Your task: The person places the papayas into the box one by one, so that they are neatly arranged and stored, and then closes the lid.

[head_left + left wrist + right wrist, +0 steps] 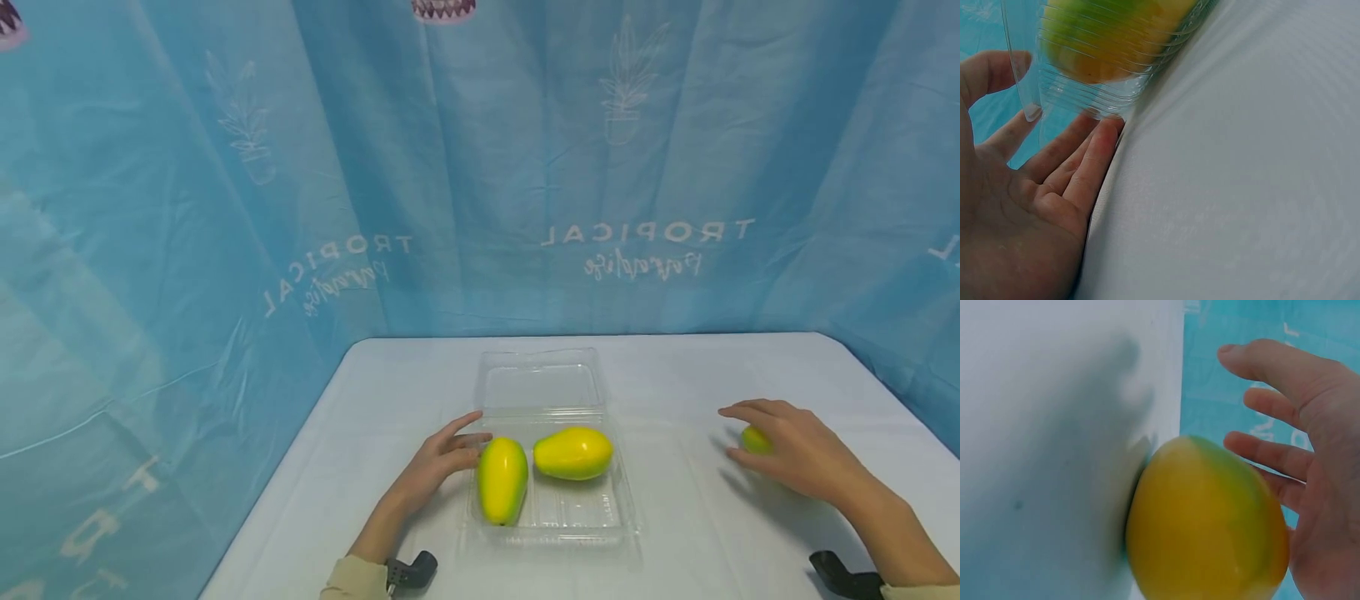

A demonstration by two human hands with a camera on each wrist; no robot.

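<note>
A clear plastic clamshell box [573, 510] lies unfolded on the table, its lid [538, 387] laid back on the far side. Inside the base are two smooth yellow-green fruits, papaya- or mango-like: one upright fruit [502, 482] on the left, one sideways fruit [573, 454] on the right. My left hand [431, 468] is at the box's left side, fingers extended, fingertips at the clear wall [1094, 94]. Over at the right, my right hand [798, 450] arches above a third fruit [1207, 525], mostly covered in the head view. Its fingers are spread and not closed around the fruit.
A white-covered table [690, 525] carries everything. Blue printed curtains [480, 183] hang behind and along both sides. Dark wrist-camera mounts [412, 571] sit on both wrists, below the hands.
</note>
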